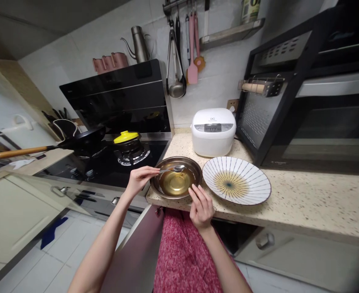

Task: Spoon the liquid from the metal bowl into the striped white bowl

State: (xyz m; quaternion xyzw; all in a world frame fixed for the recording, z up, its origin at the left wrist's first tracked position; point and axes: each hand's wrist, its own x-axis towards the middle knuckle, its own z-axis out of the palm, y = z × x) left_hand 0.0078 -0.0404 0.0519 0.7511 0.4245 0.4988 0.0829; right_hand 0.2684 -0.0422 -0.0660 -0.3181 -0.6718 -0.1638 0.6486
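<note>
A metal bowl (195,167) stands near the counter's front edge, with clear yellowish liquid (177,181) in its bottom. My left hand (140,178) pinches the handle of a metal spoon (178,168), whose head is over the back part of the bowl. On the bowl's right front side is my right hand (202,206), its fingertips curled at the rim and its thumb below them. Just right of the bowl lies a white plate (252,179) with dark radiating lines and a yellow-brown centre.
Behind the plate stands a white rice cooker (213,136). A gas stove (106,165) at left carries a yellow-lidded pot (127,140) and a wok (84,140) with a wooden handle. A black oven rack (277,122) borders the right side. An open cabinet door (133,252) stands below the counter.
</note>
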